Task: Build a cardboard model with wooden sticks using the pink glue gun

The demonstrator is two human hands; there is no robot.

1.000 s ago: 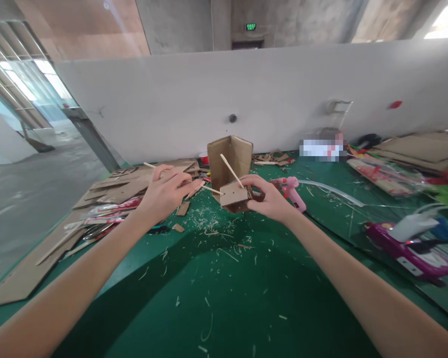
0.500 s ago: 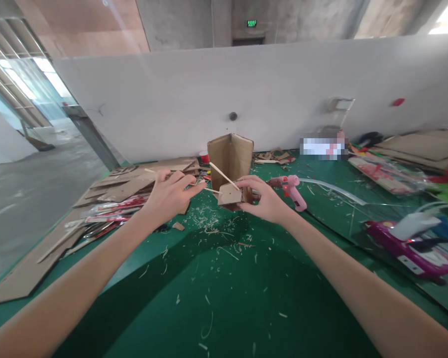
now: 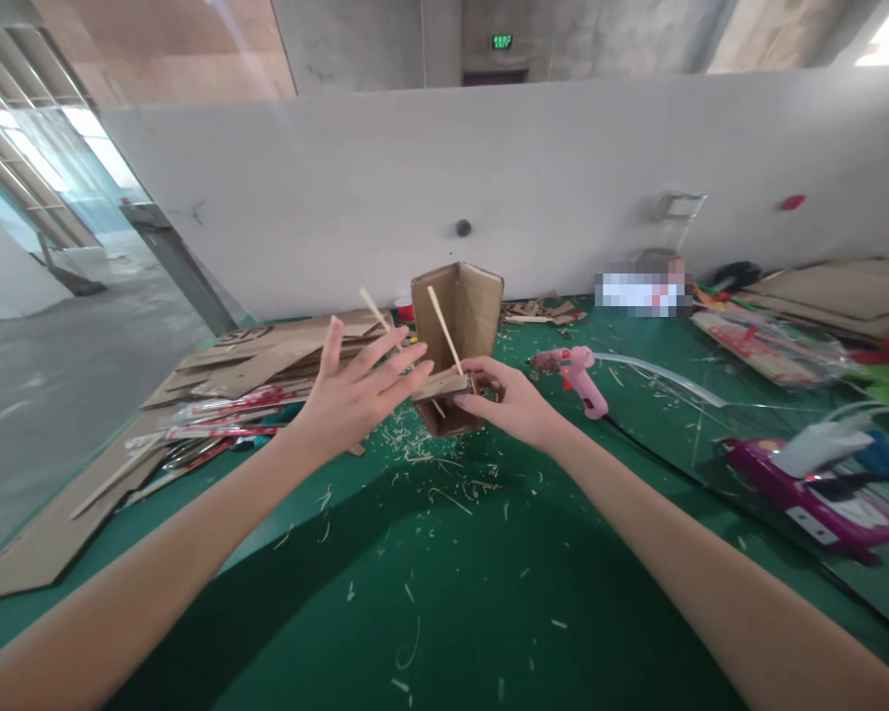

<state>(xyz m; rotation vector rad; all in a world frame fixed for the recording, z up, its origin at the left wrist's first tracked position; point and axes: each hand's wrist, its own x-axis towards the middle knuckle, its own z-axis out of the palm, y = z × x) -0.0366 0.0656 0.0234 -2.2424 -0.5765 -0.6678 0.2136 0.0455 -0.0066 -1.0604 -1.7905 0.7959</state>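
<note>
The small box (image 3: 443, 386) has tilted; the left hand (image 3: 356, 397) has spread, so the right hand (image 3: 515, 403), pinching the box, probably supports it alone.

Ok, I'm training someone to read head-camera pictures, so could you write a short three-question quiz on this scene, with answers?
1. True or false: the left hand is closed in a fist.
2. Multiple choice: the right hand has its grip on
A) a power strip
B) a small cardboard box
C) an exit sign
3. Short answer: what colour is the glue gun lying on the green table?

Key: 1. False, its fingers are spread; 2. B; 3. Pink.
</note>
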